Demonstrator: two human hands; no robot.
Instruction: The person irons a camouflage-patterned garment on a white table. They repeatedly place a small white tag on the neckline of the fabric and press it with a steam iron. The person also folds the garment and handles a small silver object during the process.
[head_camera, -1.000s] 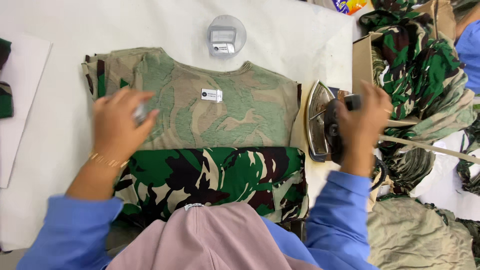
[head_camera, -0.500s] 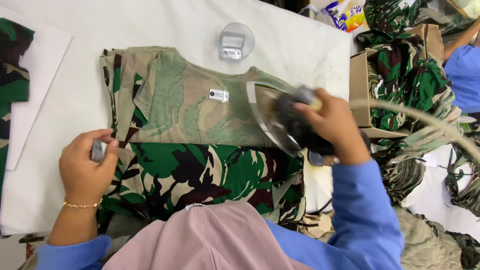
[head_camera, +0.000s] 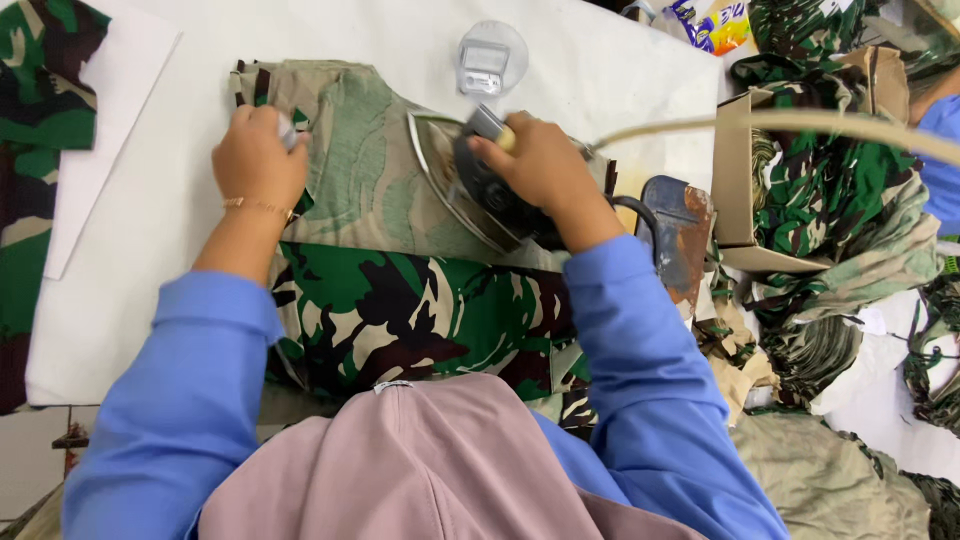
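The right hand (head_camera: 545, 165) is clamped over the dark handle of a metal-soled clothes iron (head_camera: 470, 185), fingers curled round the grip and the thumb lying toward its far end. The forearm, in a blue sleeve, slants up from the lower right, with the wrist bent slightly inward. The iron sits on the pale, faded side of a folded camouflage garment (head_camera: 370, 170), its tip aimed away from the person and a little left.

The left hand (head_camera: 258, 152) is closed into a loose fist around a small grey object (head_camera: 287, 130); what that object is cannot be told. The knuckles press on the garment's far left corner, just left of the iron, and a thin gold bracelet circles the wrist. That arm reaches straight forward from the lower left.

Below both hands the garment's dark green, brown and black patterned part (head_camera: 420, 315) lies flat. Beyond the right hand stands a clear round plastic holder (head_camera: 490, 55). To the right of that hand is a rusty metal iron rest (head_camera: 678, 235), then an open cardboard box (head_camera: 735, 180) stuffed with camouflage cloth.
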